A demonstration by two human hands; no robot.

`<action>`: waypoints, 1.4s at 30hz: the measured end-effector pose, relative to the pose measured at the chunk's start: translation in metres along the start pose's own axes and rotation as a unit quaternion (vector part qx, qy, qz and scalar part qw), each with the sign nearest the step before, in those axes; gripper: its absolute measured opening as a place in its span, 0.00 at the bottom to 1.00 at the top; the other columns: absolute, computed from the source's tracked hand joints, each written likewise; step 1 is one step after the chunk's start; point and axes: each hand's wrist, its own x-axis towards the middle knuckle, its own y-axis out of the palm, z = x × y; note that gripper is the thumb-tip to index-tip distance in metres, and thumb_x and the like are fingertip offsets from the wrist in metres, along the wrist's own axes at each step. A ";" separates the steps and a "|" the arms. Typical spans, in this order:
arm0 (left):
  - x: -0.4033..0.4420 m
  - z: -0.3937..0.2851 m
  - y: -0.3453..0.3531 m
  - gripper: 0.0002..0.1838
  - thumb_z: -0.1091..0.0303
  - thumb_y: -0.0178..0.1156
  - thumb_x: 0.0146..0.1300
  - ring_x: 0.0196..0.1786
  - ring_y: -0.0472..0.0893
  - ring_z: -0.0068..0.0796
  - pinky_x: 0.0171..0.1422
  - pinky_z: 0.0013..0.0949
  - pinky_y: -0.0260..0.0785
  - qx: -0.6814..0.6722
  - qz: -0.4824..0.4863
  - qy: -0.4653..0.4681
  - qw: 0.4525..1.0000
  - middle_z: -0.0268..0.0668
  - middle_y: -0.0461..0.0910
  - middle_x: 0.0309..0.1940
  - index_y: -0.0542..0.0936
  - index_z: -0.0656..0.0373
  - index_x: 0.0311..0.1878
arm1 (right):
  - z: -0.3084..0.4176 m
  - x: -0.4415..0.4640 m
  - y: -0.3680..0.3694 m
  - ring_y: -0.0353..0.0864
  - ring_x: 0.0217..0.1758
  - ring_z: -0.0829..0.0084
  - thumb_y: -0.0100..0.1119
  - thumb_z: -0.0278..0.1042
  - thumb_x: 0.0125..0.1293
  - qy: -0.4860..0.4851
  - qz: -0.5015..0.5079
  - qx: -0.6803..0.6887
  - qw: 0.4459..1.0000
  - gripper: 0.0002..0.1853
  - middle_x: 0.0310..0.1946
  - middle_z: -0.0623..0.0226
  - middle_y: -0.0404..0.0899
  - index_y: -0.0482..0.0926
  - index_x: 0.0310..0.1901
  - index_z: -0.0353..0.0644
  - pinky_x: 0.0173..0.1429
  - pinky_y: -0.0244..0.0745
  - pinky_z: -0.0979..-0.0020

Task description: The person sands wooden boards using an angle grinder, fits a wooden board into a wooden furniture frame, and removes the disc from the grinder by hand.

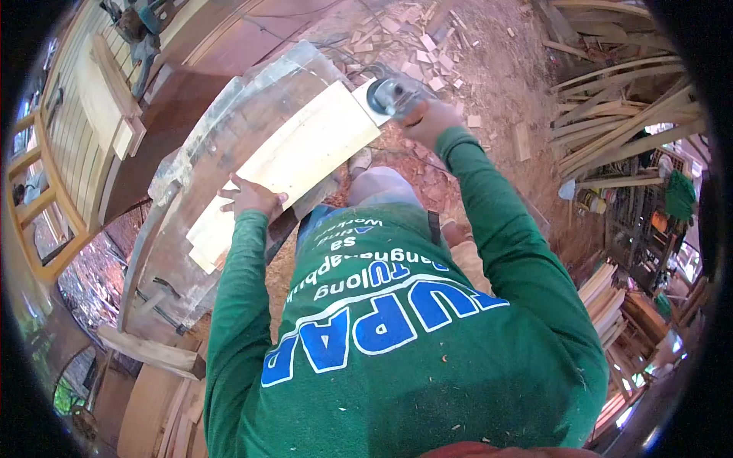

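A pale wooden board (305,145) lies slantwise on a dusty workbench (172,252). On the board's lower left part rests my left hand (253,196), its fingers spread. My right hand (431,122) is wrapped round a power tool (397,98) with a dark round disc, which looks like a grinder or sander. The disc is at the far right end of the board, over a lighter piece of wood (369,99). Whether the disc touches the wood cannot be made out.
Wood offcuts (427,57) litter the floor beyond the tool. Curved timber strips (634,99) are stacked at the right. A clamp (162,305) sits at the bench's lower left. Planks (111,99) and another tool (141,34) are at the upper left.
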 end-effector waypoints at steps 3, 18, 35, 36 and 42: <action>0.007 0.002 0.005 0.79 0.41 0.81 0.45 0.80 0.37 0.80 0.84 0.66 0.40 0.023 -0.007 0.017 1.000 0.78 0.31 0.78 0.31 0.69 0.81 | -0.012 -0.010 0.017 0.88 0.45 0.50 0.69 0.52 0.51 -0.007 -0.031 0.006 0.999 0.23 0.40 0.50 0.88 0.88 0.45 0.46 0.54 0.84 0.58; 0.008 0.000 0.011 0.78 0.38 0.78 0.47 0.83 0.35 0.71 0.82 0.72 0.35 0.042 -0.017 0.015 0.999 0.71 0.40 0.80 0.32 0.72 0.80 | -0.034 -0.021 0.022 0.88 0.49 0.51 0.73 0.54 0.48 0.037 -0.049 0.055 0.997 0.25 0.44 0.51 0.88 0.89 0.46 0.48 0.56 0.83 0.58; -0.054 -0.284 0.045 0.59 0.40 0.66 0.59 0.82 0.50 0.68 0.72 0.85 0.44 0.182 -0.257 0.360 0.878 0.56 0.48 0.82 0.48 0.66 0.82 | -0.197 -0.227 0.169 0.90 0.46 0.60 0.78 0.51 0.43 0.359 -0.179 0.299 0.866 0.29 0.40 0.55 0.90 0.89 0.45 0.41 0.52 0.83 0.60; -0.040 -0.287 0.053 0.58 0.41 0.66 0.59 0.81 0.51 0.68 0.72 0.85 0.44 0.184 -0.265 0.355 0.877 0.57 0.50 0.82 0.49 0.67 0.81 | -0.192 -0.237 0.167 0.90 0.46 0.60 0.78 0.52 0.43 0.376 -0.177 0.301 0.858 0.29 0.40 0.55 0.90 0.89 0.45 0.41 0.52 0.83 0.60; -0.037 -0.285 0.035 0.46 0.43 0.64 0.62 0.76 0.64 0.62 0.70 0.77 0.59 0.255 -0.152 0.400 0.867 0.57 0.61 0.77 0.62 0.63 0.76 | -0.183 -0.249 0.160 0.91 0.44 0.60 0.78 0.51 0.42 0.409 -0.164 0.337 0.832 0.30 0.39 0.55 0.90 0.89 0.45 0.39 0.51 0.83 0.61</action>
